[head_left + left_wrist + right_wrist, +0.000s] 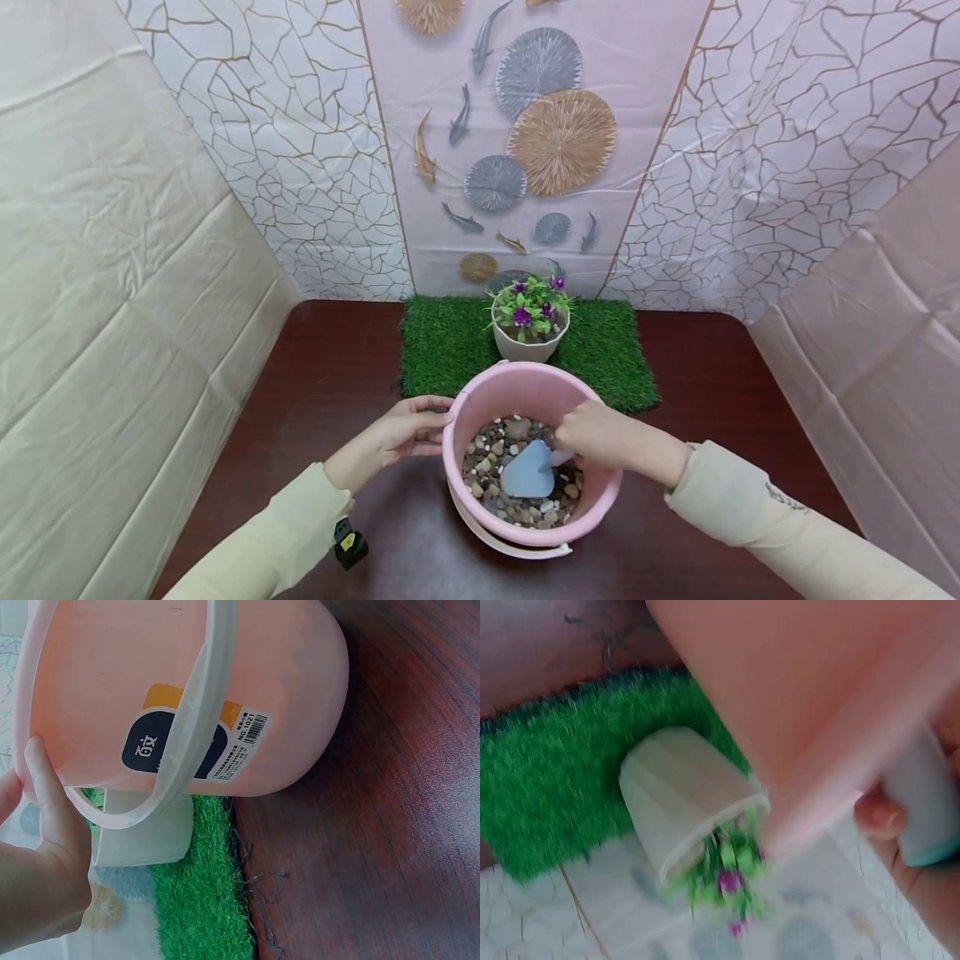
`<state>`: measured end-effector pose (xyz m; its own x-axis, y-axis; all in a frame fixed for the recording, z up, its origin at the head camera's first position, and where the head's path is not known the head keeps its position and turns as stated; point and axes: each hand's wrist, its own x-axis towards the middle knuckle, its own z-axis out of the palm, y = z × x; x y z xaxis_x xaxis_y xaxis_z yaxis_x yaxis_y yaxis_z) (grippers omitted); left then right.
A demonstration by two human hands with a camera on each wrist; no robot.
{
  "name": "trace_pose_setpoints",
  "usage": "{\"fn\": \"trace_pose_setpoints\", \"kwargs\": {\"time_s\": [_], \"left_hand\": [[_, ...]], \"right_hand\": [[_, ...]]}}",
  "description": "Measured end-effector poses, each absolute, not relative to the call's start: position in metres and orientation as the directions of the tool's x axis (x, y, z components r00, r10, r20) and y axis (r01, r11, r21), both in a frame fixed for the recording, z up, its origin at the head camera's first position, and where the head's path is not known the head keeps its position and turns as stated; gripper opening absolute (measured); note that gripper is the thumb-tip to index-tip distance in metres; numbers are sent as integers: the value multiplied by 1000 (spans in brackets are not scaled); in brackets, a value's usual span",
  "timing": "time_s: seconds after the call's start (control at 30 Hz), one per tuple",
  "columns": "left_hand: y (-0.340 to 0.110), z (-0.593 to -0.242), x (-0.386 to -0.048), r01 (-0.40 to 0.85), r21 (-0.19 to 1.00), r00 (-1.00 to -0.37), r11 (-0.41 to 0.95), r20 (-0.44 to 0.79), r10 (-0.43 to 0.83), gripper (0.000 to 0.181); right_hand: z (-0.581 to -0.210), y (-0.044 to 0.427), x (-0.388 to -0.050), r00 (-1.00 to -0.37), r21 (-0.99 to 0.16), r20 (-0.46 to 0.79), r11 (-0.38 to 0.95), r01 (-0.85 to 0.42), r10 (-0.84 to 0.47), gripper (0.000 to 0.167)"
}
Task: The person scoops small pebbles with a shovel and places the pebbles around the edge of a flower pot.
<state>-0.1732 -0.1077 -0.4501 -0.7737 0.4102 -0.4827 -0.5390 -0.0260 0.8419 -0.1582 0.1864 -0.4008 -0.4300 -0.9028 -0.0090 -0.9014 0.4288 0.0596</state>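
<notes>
A pink bucket (522, 375) stands upright with mixed pebbles (487, 467) covering its floor. My left hand (405, 429) holds the bucket's left rim, one digit at the edge and others against the outer wall, as the left wrist view shows too. Inside the bucket, my right hand (600, 433) grips a small hand shovel by its pale handle (926, 795). The shovel's light blue blade (529, 471) lies over the pebbles; whether stones are on it I cannot tell. The bucket's white carrying handle (196, 712) hangs down its outside.
Behind the bucket, a white pot (525, 346) with purple flowers (522, 316) stands on a green turf mat (442, 333). Dark reddish-brown tabletop (337, 358) surrounds them. Patterned and beige cloth walls (300, 167) rise at the back and sides.
</notes>
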Motion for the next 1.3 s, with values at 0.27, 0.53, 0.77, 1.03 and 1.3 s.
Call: {"fn": "trace_pose_setpoints", "kwargs": {"time_s": [0.27, 0.53, 0.77, 1.03, 1.3], "left_hand": [[-107, -450, -173, -541, 840, -773, -35, -481, 413, 36], [-105, -451, -174, -539, 842, -774, -30, -481, 412, 40], [-106, -453, -173, -537, 844, -776, -18, -485, 403, 40], [-107, -453, -173, -535, 845, -777, -18, -484, 403, 40], [-109, -451, -173, -530, 848, -776, -12, -480, 408, 40]], "right_hand": [[-418, 169, -154, -424, 100, -3, 421, -901, -906, 22], [-424, 167, -153, -398, 157, 22, 396, -905, -917, 19], [-428, 169, -154, -357, 115, 22, 357, -927, -934, 17], [-431, 175, -158, -371, 17, 54, 372, -928, -927, 25], [-430, 176, -161, -412, -48, 61, 410, -911, -909, 19]]}}
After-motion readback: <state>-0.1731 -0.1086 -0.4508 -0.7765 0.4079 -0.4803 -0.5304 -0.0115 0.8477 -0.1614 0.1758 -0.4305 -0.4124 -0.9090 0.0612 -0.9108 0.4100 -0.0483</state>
